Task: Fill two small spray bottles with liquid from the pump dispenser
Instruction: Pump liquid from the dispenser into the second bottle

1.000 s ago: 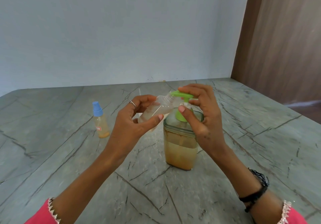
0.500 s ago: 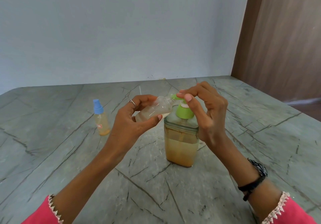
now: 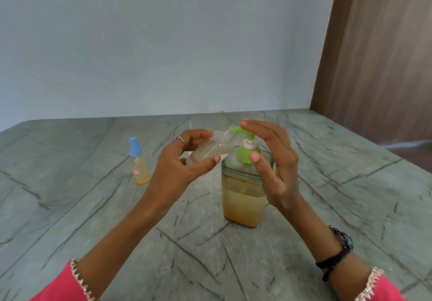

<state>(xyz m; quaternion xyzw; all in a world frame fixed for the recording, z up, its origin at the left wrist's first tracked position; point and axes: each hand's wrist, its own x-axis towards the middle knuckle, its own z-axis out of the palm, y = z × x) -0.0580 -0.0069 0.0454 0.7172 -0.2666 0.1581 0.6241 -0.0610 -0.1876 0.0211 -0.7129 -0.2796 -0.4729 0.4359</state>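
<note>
My left hand grips the open bottle tilted, mouth up-right against the green pump spout. My right hand rests straight fingers on the pump. The capped bottle stands upright, its label unreadable.

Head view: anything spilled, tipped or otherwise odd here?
No spill shows. The uncapped bottle is tilted in the left hand, its mouth at the green spout. The blue-capped bottle stands upright on the table.
</note>
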